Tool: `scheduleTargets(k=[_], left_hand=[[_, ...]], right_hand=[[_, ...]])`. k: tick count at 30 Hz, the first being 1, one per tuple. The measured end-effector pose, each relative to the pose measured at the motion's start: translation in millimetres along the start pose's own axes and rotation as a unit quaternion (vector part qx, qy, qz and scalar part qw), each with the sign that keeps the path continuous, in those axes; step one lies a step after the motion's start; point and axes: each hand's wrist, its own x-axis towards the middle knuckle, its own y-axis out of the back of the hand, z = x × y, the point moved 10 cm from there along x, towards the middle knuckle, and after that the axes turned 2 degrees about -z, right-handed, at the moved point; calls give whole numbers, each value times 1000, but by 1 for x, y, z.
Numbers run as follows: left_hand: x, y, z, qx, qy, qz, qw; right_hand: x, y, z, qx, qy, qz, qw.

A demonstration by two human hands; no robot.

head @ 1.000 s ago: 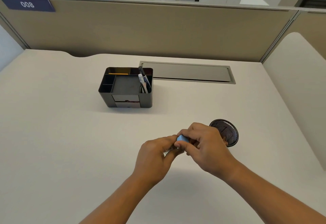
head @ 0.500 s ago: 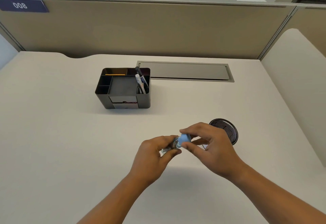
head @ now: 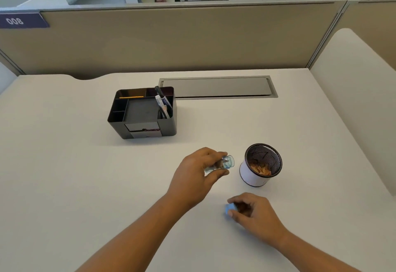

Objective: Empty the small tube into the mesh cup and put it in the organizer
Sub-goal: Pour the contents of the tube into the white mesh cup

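Observation:
My left hand [head: 198, 171] grips a small clear tube [head: 225, 163] that lies nearly level, its uncapped mouth pointing right toward the mesh cup [head: 263, 164]. The cup stands just right of the tube, a short gap away, with a black mesh top, a white lower band and brownish small pieces inside. My right hand [head: 255, 213] is low over the desk, nearer to me, fingers closed on the light blue cap [head: 230, 208]. The black organizer [head: 142, 113] sits farther back on the left, with pens in its right compartment.
A grey cable-tray lid [head: 217, 87] is set into the desk behind the organizer. A beige partition [head: 171, 38] closes the back, and a white side panel [head: 353, 100] rises on the right.
The hands have parted: my right hand pulled the blue cap off and moved down toward me, while my left hand carried the uncapped tube toward the mesh cup. The cup now shows fully.

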Motion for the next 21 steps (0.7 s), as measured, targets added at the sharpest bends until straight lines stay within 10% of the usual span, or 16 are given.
scheduleTargets(k=[21], left_hand=[[68,-61,25,79,-8,-91,993]], right_hand=[[0,2,3,-1,29,8,1000]])
